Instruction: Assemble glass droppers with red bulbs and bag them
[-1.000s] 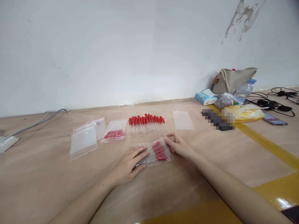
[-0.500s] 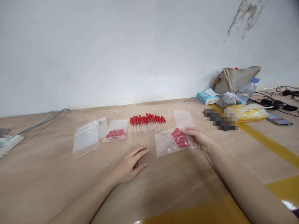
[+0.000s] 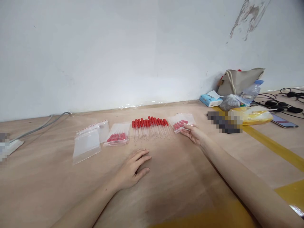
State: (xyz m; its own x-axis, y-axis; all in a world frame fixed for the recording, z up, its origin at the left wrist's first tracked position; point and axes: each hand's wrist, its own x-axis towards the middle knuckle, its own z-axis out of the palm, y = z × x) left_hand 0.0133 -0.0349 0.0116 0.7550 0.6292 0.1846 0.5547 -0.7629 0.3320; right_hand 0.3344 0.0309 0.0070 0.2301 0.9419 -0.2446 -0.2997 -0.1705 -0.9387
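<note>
My right hand pinches the near edge of a clear zip bag holding several red-bulbed droppers, over another flat zip bag at the right of the row. My left hand lies flat on the brown table covering, fingers stretched, holding nothing. Beyond it a row of droppers with red rubber bulbs and thin clear stems lies side by side, bulbs toward the wall. Left of the row is a second filled zip bag of droppers. Further left, flat zip bags overlap each other.
Along the right lie a blue tissue box, a grey cloth bag, a plastic bottle, a yellow packet, a phone and black cables. A grey cable runs at the left. The wall stands behind.
My right hand has carried the filled bag away from me, toward the wall, and lowered it onto the flat bag right of the droppers. The left hand has stayed in place.
</note>
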